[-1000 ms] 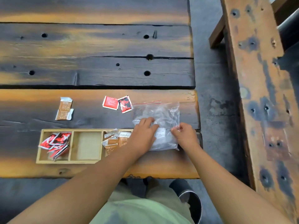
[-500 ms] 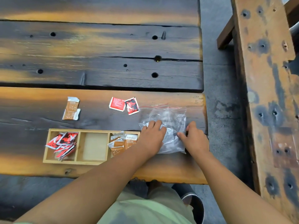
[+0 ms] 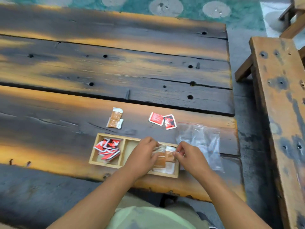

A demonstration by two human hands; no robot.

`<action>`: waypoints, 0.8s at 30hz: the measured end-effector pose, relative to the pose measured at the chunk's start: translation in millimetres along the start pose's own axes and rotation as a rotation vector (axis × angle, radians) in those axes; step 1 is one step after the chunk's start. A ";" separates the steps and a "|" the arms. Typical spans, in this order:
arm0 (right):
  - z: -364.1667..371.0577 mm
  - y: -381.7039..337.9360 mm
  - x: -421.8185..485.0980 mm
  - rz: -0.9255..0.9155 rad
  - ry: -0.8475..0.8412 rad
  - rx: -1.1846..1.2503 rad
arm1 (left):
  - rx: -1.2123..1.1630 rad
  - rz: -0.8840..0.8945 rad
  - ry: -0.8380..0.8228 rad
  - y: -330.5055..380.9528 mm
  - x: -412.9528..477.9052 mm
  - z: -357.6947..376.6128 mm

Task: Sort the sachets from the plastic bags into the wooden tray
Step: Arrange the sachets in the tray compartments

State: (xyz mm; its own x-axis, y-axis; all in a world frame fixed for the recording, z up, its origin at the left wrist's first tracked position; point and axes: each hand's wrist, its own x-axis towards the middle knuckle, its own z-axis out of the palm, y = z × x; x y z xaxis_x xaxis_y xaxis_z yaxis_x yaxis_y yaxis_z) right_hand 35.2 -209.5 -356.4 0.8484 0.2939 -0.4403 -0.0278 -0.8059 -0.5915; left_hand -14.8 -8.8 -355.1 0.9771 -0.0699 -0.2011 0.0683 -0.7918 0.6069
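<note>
A wooden tray (image 3: 94,153) with three compartments lies near the table's front edge. Its left compartment holds several red sachets (image 3: 108,148); the right one holds brown sachets (image 3: 165,160). Both hands are over the right compartment. My left hand (image 3: 142,156) and my right hand (image 3: 189,156) each have fingers curled on the brown sachets there. An empty-looking clear plastic bag (image 3: 200,142) lies just right of the tray. Two brown sachets (image 3: 115,118) and two red sachets (image 3: 162,119) lie loose beyond the tray.
The dark plank table (image 3: 115,71) stretches far back and left. A wooden bench (image 3: 279,104) stands to the right across a gap of grey floor. A green patterned rug (image 3: 214,10) lies beyond the table.
Both hands left the plastic bag and moved left onto the brown sachets in the tray's right compartment. The camera tilted up, showing more of the table.
</note>
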 end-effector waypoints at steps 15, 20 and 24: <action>148.2 -167.1 -6.5 0.221 0.018 0.229 | 0.031 0.054 -0.069 -161.4 -62.3 -85.1; 170.7 -181.8 -2.6 0.462 0.062 0.620 | 0.100 0.068 -0.160 -170.5 -62.9 -86.3; 173.9 -188.3 5.7 0.494 0.066 0.644 | 0.206 0.035 -0.213 -164.5 -63.1 -75.9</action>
State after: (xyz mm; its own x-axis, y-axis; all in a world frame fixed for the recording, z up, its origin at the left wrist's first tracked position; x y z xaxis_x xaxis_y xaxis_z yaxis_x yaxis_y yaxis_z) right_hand -46.7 33.2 -365.1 0.6877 -0.0653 -0.7230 -0.6884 -0.3748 -0.6210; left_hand -72.3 171.8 -383.9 0.9123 -0.2076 -0.3530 -0.0282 -0.8918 0.4515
